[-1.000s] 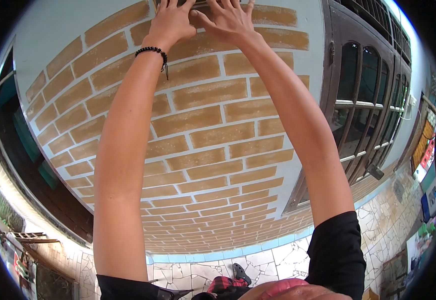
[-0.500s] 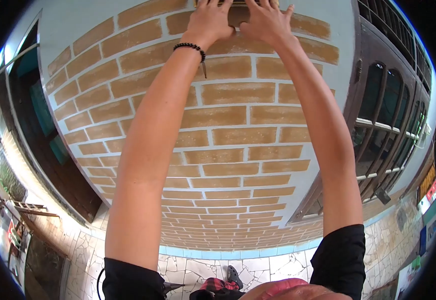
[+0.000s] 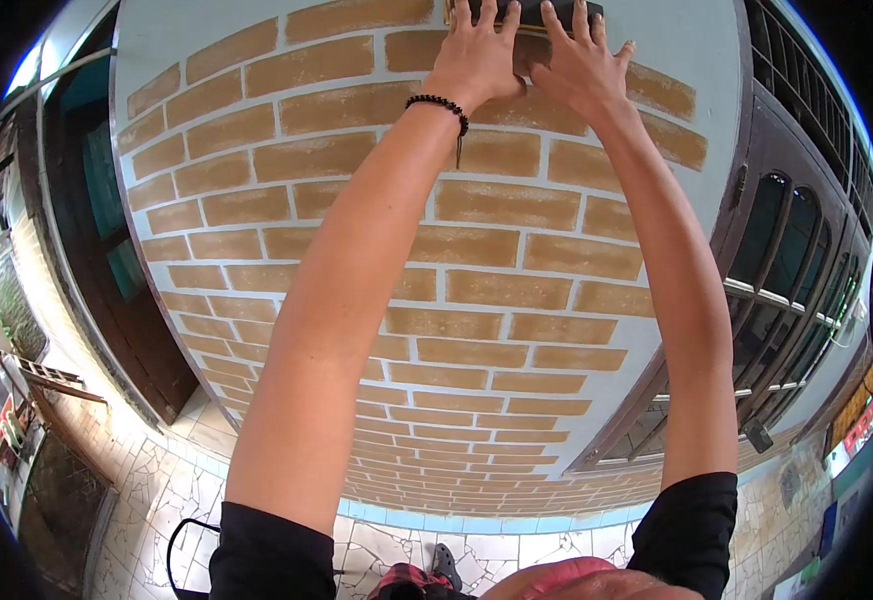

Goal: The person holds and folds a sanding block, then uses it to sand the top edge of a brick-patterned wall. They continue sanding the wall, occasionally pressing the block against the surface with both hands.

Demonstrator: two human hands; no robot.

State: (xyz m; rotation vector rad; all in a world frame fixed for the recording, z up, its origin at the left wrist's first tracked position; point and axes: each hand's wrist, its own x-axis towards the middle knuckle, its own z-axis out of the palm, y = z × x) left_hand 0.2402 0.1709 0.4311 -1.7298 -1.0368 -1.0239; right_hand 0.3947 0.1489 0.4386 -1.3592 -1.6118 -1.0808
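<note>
Both arms reach up the wall to the top of the view. My left hand, with a black beaded bracelet at its wrist, lies with fingers spread over a dark rectangular block. Beside it, my right hand rests on the same block, fingers stretched out, its thumb close to the left thumb. The block lies against the wall at the top of the painted brick pattern, and a thin tan strip shows along its lower side. Its upper part is cut off by the frame.
A dark wooden window with bars stands at the right. To the left is a dark door. Pale cracked-tile floor runs below the wall, with a shoe on it. A wooden rack is at the far left.
The view has tilted up and shifted, so the hands and wall appear lower and further right, and more of the dark block shows. Both hands keep their spread fingers on it.
</note>
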